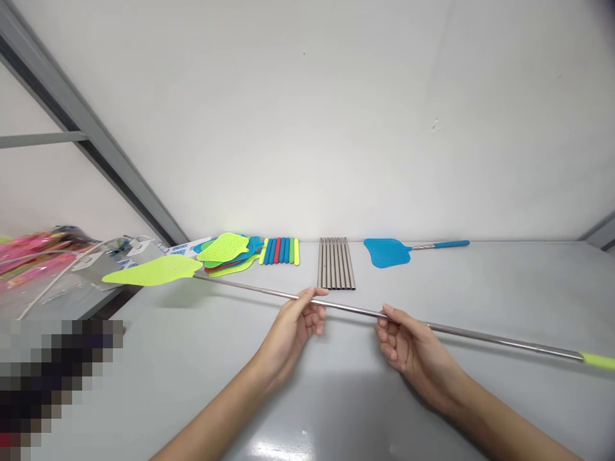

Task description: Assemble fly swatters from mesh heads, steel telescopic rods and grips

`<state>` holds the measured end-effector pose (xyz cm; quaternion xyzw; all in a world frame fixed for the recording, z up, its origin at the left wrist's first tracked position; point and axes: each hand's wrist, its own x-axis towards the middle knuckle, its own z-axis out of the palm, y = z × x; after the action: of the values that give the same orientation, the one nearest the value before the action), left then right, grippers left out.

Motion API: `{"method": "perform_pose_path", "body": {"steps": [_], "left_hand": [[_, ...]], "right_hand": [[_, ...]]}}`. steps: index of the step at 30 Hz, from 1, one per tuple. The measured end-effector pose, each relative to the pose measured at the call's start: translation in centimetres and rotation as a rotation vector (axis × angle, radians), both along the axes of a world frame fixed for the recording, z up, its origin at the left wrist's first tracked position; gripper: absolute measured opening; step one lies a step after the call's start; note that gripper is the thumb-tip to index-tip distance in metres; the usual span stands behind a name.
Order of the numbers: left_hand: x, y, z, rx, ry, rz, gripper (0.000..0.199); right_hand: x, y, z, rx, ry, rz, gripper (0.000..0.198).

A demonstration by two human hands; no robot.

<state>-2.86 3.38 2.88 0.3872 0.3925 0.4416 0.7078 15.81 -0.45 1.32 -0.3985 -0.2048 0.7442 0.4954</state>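
A fly swatter (259, 289) with a yellow-green paddle and a long, extended metal rod spans the view above the table. My left hand (302, 318) pinches the rod left of its middle, thumb and forefinger closed on it. Farther right, my right hand (406, 336) also grips the rod, with the other fingers curled beneath. The swatter's yellow-green handle (597, 360) runs off the right edge. Behind my hands, several metal tubes (336, 264) lie side by side. A blue fly swatter (388, 252), its rod mostly collapsed, rests to their right.
Coloured handle grips (279, 251) lie in a row near the wall. Left of them is a pile of swatter paddles (225, 248). A white power strip (98, 269) and plastic-wrapped pink items (36, 256) occupy the left side. A grey metal frame post (91, 121) slants along the wall.
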Motion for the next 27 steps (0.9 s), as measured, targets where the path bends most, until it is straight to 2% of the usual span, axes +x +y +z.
{"method": "perform_pose_path", "body": {"steps": [5, 13, 18, 21, 27], "left_hand": [[-0.6, 0.5, 0.2, -0.011, -0.138, 0.234, 0.027], [-0.9, 0.7, -0.1, 0.024, -0.226, 0.415, 0.028], [-1.1, 0.9, 0.0, 0.006, -0.209, 0.382, 0.019], [-1.0, 0.9, 0.2, -0.016, -0.179, 0.328, 0.017], [-0.2, 0.1, 0.2, -0.061, -0.119, 0.01, 0.026]], "right_hand": [[0.5, 0.4, -0.1, 0.03, 0.126, -0.094, 0.023], [0.8, 0.5, -0.4, 0.022, 0.233, -0.113, 0.028], [0.9, 0.4, -0.4, 0.085, 0.22, -0.146, 0.021], [0.9, 0.4, -0.1, 0.133, 0.194, -0.108, 0.018], [0.3, -0.1, 0.7, 0.191, 0.015, 0.02, 0.023]]}}
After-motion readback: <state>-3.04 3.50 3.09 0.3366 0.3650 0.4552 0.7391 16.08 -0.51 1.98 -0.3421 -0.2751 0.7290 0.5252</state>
